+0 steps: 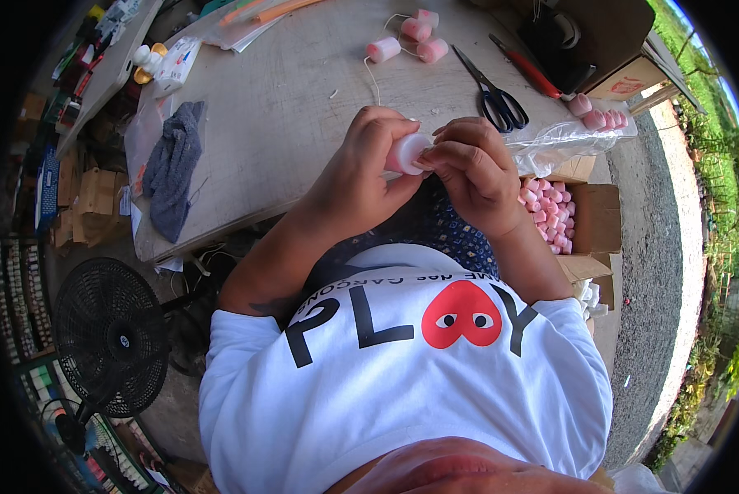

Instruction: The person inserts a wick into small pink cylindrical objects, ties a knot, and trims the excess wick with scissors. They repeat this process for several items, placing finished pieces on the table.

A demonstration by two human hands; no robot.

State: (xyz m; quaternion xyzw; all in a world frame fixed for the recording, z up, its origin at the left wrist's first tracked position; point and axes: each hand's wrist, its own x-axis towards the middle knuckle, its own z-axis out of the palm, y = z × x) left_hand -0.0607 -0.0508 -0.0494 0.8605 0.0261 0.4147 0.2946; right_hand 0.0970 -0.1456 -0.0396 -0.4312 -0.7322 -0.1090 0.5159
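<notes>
A small pink cylinder with a whitish end [408, 154] is gripped in my left hand [358, 158], between the thumb below and the fingers above. My right hand [476, 167] is closed in a pinch against the cylinder's white end; whatever its fingertips pinch is too small to make out. Both hands are over the table's near edge. Beyond them, several similar pink cylinders [416, 30] lie grouped, with a thin white string [372, 81] running from them toward my left hand. Dark-handled scissors [501, 103] lie open on the table to the right.
A grey cloth [177, 169] hangs over the table's left side. At right are a red-handled tool [531, 70], more pink cylinders [593, 119] by clear plastic, and a cardboard box [597, 216] full of them. A black fan [111, 337] stands at lower left.
</notes>
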